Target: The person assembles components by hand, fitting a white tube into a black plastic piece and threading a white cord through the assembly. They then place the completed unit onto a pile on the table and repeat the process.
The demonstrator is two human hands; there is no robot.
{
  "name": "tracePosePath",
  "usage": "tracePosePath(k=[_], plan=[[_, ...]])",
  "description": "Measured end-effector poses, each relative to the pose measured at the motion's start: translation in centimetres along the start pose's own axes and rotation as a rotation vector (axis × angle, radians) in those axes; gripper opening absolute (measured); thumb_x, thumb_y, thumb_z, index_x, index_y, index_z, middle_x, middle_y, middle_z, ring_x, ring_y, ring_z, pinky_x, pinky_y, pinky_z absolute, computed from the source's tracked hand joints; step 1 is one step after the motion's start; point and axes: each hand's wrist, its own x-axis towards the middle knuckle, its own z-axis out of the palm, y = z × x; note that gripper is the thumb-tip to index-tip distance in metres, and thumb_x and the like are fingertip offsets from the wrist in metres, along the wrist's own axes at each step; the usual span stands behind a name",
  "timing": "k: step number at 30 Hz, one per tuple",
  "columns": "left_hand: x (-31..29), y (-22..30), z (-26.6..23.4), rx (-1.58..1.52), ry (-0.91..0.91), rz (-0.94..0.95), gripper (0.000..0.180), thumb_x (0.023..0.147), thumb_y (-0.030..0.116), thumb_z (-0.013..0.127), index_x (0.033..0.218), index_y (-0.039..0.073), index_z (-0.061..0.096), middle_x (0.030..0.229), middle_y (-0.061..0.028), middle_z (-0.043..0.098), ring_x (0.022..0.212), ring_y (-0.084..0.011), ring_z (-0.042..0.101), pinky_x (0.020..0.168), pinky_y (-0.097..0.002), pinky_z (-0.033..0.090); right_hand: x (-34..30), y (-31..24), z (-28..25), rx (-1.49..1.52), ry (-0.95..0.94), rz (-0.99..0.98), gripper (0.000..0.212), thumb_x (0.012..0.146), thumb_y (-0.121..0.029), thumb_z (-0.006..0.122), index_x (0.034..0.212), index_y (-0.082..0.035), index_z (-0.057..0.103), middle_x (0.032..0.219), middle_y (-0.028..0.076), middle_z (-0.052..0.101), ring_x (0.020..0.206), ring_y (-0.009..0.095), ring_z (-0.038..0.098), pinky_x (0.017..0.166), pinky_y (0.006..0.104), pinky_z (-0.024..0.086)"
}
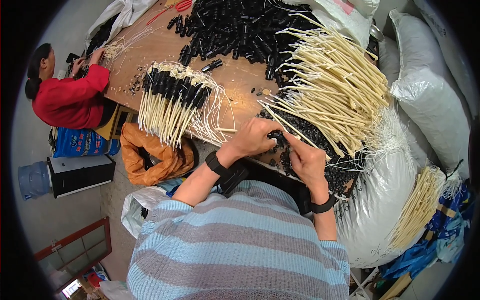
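Observation:
My left hand [253, 136] is closed on a small black plastic fitting [276, 135] at the table's near edge. A cream stick [226, 130] juts out to the left of this hand; whether it joins the fitting is hidden by my fingers. My right hand [307, 161] is curled, its fingertips pressed against the fitting from the right. Left of my hands lies a row of cream sticks [167, 117] with black fittings on their far ends and white wires trailing. A large heap of loose cream sticks [335, 85] lies to the right, beyond my right hand.
Loose black fittings [240, 32] are piled at the far side of the wooden table [235, 75]; small black pieces [345, 167] lie by my right hand. A person in red [72, 95] works at the left. White sacks [430, 75] stand right, an orange sack [132, 150] lower left.

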Motion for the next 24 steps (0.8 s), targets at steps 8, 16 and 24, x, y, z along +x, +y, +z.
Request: tracePosePath(k=[8,16,24], plan=[[-1.0,1.6,-0.4,0.440,0.092,0.247,0.030,0.066,0.002,0.064,0.094,0.010,0.066,0.067,-0.0053,0.056,0.064,-0.0258,0.062,0.052,-0.0375,0.048,1.8,-0.1,1.4,0.401,-0.134,0.558,0.012,0.081,-0.005,0.073,0.084,-0.001,0.061,0.056,-0.009,0.038,0.051,0.002,0.031,0.046,0.0229,0.025],[-2.7,-2.3,-7.2,0.521,0.635,0.117,0.013,0.069,0.008,0.067,0.082,0.008,0.066,0.078,-0.0062,0.064,0.071,-0.0267,0.059,0.064,-0.0390,0.042,3.5,-2.2,2.1,-0.059,0.320,-0.055,0.009,0.083,0.001,0.066,0.092,0.000,0.068,0.085,0.010,0.067,0.070,0.016,0.060,0.061,0.0261,0.046],[-2.2,-6.6,-11.6,0.724,0.711,-0.095,0.047,0.066,0.009,0.074,0.112,0.004,0.062,0.115,-0.0126,0.059,0.115,-0.0288,0.051,0.101,-0.0443,0.033,2.3,-0.6,4.3,-0.312,0.016,-0.106,0.029,0.074,-0.016,0.072,0.100,-0.005,0.067,0.094,0.010,0.065,0.078,0.031,0.059,0.072,0.0393,0.044]])
